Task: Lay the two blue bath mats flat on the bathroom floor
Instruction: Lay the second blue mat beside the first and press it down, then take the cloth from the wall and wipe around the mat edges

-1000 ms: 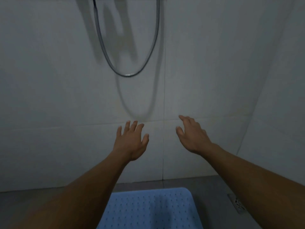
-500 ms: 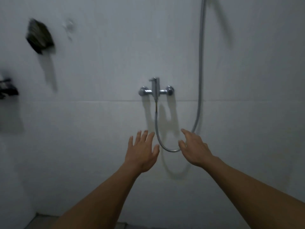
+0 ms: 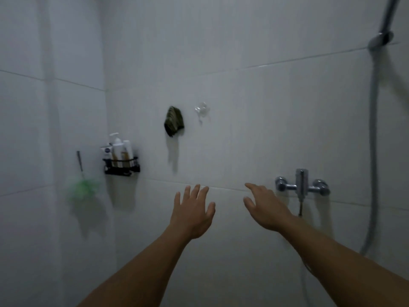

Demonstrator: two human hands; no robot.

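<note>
Both arms reach toward the tiled wall (image 3: 254,129). The left hand (image 3: 192,212) and the right hand (image 3: 266,208) hold nothing, fingers spread and relaxed. The mats are out of view. The tap (image 3: 301,185) sits right of the hands, the rack (image 3: 121,166) to their left.

Left hand (image 3: 192,214): raised, back toward the camera, fingers straight and spread, thumb out to the right; holds nothing. Right hand (image 3: 264,209): raised beside it, apart, fingers relaxed and extended toward the upper left, thumb dropped below; holds nothing. Both forearms bare, reaching up from the bottom edge of the view, converging slightly toward the hands.
</note>
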